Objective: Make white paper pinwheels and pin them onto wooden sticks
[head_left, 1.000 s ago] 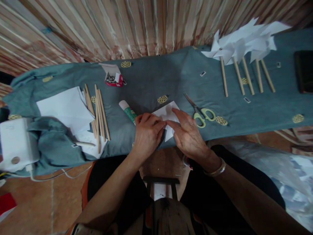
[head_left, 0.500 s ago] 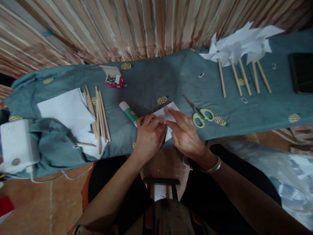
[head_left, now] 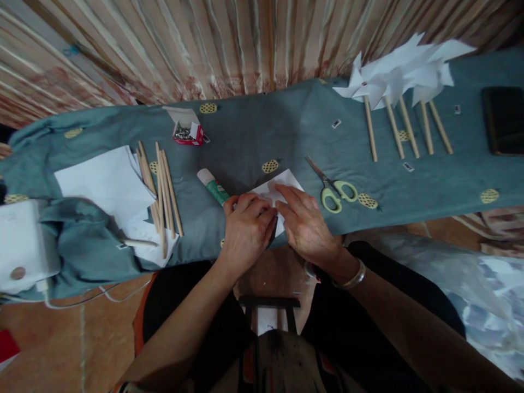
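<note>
At the frame's centre, your curled left hand [head_left: 248, 222] and flatter right hand [head_left: 306, 219] touch white paper [head_left: 289, 179]; whether either grips is hidden. Press evenly.

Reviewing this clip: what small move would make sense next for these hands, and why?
Probably a light press of the right hand along the white paper, with the left hand steadying it. Both hands are on the sheet, the right fingers stretched across it and the left ones curled at its near side, while the scissors lie apart on the cloth.
</note>
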A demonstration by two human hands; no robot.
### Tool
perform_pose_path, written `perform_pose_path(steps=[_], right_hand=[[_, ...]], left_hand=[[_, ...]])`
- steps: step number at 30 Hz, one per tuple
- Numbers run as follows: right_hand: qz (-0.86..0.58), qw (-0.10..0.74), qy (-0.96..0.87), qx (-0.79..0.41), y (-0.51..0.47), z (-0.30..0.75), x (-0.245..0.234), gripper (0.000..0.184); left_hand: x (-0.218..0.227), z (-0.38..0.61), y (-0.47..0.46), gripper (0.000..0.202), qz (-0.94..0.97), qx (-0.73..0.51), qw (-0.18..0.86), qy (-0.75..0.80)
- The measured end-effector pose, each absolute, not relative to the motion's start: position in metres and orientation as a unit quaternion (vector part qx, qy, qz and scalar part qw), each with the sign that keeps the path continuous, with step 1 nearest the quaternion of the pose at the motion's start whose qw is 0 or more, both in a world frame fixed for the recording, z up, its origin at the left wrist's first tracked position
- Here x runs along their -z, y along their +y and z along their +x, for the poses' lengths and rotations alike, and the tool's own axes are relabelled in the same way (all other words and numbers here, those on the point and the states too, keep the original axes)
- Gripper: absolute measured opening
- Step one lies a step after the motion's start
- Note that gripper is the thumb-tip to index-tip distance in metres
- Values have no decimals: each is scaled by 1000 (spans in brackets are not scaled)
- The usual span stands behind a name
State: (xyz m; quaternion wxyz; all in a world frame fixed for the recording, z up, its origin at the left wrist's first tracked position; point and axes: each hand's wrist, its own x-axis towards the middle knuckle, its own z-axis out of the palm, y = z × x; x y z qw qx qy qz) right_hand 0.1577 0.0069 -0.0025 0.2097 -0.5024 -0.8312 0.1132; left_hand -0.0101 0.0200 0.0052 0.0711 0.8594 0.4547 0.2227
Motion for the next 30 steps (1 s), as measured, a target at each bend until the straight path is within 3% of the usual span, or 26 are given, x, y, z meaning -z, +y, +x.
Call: perform_pose_path(steps=[15, 30], right_hand=[[-539, 312, -762, -178, 12, 176, 6, 40], [-547, 293, -772, -140, 13, 178, 4, 38]], left_hand=[[-8, -10, 21, 13, 866, -205, 72, 450], [-7, -13, 19, 15, 862, -223, 76, 449]])
